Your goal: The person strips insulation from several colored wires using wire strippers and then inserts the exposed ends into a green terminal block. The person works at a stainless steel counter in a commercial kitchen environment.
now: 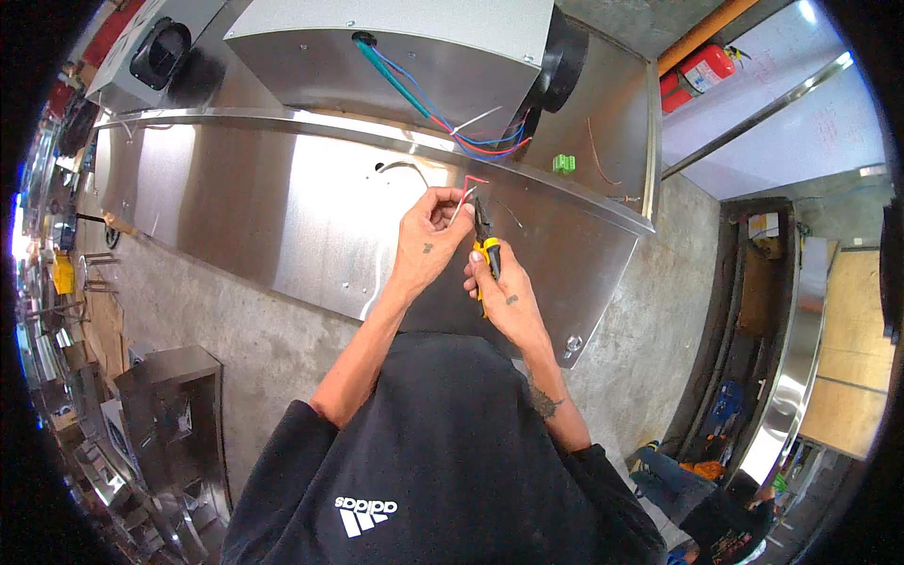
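Observation:
My left hand pinches a thin cable whose stripped end shows a red wire and a white one. In my right hand are pliers with yellow-and-black handles. Their dark jaws point away from me and sit right beside the wire ends at my left fingertips; whether they grip a wire is too small to tell. Beyond my hands, a green sleeve with blue and red wires comes out of a grey metal box. A white cable tie sits around that bundle.
Both hands work over a shiny stainless steel panel with a raised edge. A green terminal block and a loose brown wire lie beyond that edge. A red fire extinguisher is at upper right. Another person is low at the right.

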A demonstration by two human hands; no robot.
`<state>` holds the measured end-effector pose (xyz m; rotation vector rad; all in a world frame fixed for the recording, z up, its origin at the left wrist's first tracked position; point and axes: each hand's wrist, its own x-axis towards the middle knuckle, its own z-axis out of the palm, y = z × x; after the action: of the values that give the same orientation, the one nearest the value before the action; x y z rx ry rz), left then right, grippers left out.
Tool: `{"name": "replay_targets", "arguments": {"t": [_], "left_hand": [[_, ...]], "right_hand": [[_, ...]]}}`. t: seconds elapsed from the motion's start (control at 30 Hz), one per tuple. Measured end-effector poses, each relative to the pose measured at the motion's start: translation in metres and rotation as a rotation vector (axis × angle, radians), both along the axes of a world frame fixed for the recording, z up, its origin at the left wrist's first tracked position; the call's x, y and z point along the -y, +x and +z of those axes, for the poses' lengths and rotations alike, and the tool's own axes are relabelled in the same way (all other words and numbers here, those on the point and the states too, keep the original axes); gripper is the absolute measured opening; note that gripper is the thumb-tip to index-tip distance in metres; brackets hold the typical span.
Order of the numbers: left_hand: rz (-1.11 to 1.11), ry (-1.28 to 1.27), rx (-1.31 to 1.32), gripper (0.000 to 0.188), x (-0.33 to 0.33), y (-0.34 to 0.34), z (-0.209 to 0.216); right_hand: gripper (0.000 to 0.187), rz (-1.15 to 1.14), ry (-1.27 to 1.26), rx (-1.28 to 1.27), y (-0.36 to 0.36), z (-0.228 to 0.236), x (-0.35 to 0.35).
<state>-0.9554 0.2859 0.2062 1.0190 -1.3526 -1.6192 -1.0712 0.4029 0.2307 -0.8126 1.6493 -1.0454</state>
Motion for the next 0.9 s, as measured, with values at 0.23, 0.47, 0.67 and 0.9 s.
{"name": "replay_targets", "arguments": {"t": [0.23, 0.47, 0.67, 0.9], "left_hand": [[-0.019, 0.027, 0.030, 0.025, 0.003, 0.005, -0.003], [-0.103, -0.001, 0.166, 0.025, 0.001, 0.011, 0.010], [-0.105, -0.040, 0.154, 0.026, 0.000, 0.013, 0.005], [-0.100, -0.086, 0.194, 0.025, 0.001, 0.011, 0.004]], "right_hand": [[0.034, 0.022, 0.038, 0.053, -0.004, -0.001, 0.000], [0.035, 0.032, -0.039, 0.048, -0.012, -0.006, 0.008], [0.033, 0.038, -0.012, 0.047, -0.012, -0.008, 0.008], [0.035, -0.012, -0.017, -0.038, -0.001, -0.012, 0.010]]}}
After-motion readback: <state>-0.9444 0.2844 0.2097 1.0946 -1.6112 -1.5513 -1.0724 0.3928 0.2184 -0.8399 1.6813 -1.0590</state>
